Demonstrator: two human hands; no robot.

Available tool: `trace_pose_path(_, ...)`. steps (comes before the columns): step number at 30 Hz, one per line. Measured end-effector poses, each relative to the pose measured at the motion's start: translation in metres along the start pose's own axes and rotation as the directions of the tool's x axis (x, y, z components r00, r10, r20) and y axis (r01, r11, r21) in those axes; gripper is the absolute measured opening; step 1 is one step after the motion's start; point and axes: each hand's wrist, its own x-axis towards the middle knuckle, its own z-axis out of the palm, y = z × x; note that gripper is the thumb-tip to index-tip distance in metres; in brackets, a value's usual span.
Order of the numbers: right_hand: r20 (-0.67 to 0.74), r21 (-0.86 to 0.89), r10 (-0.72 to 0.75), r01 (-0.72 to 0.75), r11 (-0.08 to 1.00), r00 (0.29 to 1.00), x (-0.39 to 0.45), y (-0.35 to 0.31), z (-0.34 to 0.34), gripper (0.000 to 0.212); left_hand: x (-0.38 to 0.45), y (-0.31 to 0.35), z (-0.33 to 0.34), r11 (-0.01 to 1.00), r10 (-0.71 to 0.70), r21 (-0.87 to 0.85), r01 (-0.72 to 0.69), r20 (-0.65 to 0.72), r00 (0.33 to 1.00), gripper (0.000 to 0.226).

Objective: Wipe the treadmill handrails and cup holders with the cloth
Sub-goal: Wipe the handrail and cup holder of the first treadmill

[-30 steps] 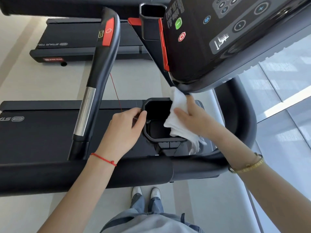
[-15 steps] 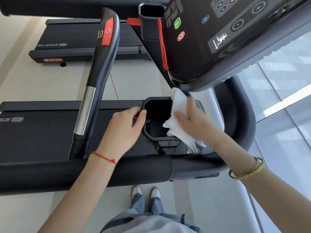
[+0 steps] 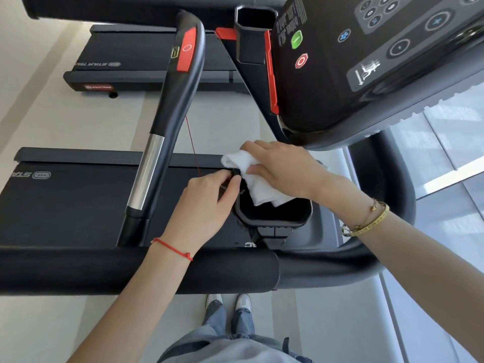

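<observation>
Presently cloth pressed on cup holder far rim by right hand; left hand pinches near rim. Full rim circuit advised.

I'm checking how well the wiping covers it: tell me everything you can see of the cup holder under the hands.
The cup holder is a black, plastic-looking cup with an eight-sided rim and a dark, deep inside, fixed below the console. Its near rim and a ribbed block under it show. A white cloth drapes over the far rim and hangs inside, pressed by the right hand. The left hand pinches the left rim. Its bottom cannot be made out.
</observation>
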Motion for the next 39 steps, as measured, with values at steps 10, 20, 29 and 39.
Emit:
trace_pose_path(10,0.028,0.288,0.323,-0.317,0.904,0.946,-0.043,0.010,0.005,0.045,0.000,0.001,-0.002,0.999,0.025,-0.022,-0.025,0.000,1.000,0.031)
trace_pose_path(20,0.201,0.573,0.598,-0.589,0.571,0.776,-0.082,-0.011,0.018,0.022,0.000,0.001,0.000,0.999,0.050,0.019,-0.050,-0.003,0.999,0.030)
trace_pose_path(29,0.225,0.652,0.575,-0.560,0.511,0.787,-0.064,-0.005,0.007,0.019,0.000,0.000,0.000,0.998,0.057,0.042,-0.056,-0.016,0.998,0.029)
trace_pose_path(39,0.218,0.534,0.618,-0.623,0.572,0.755,-0.065,-0.008,0.006,0.025,0.000,0.001,0.001,0.997,0.062,0.055,-0.061,-0.011,0.998,0.034)
